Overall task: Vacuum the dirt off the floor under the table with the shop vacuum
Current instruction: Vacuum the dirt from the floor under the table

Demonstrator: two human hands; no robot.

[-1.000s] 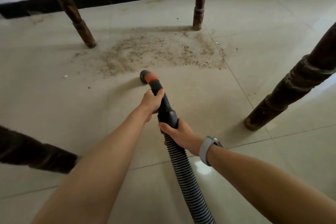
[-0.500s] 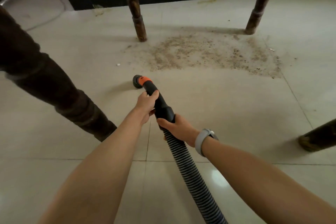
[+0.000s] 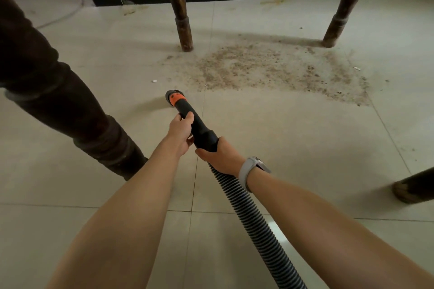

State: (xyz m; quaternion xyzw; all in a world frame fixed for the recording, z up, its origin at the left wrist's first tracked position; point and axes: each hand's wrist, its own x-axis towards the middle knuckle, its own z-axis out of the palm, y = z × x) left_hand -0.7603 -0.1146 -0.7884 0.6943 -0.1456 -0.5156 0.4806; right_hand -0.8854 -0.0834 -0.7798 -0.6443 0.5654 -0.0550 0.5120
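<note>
Both our left hand [image 3: 180, 129] and right hand [image 3: 219, 156] wrap fingers round the vacuum nozzle [image 3: 187, 116], steering it toward the dirt [image 3: 270, 68].

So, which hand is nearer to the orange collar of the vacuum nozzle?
Left. The left hand grips the black tube just behind the orange collar. The right hand holds farther back, where the ribbed hose joins.
</note>
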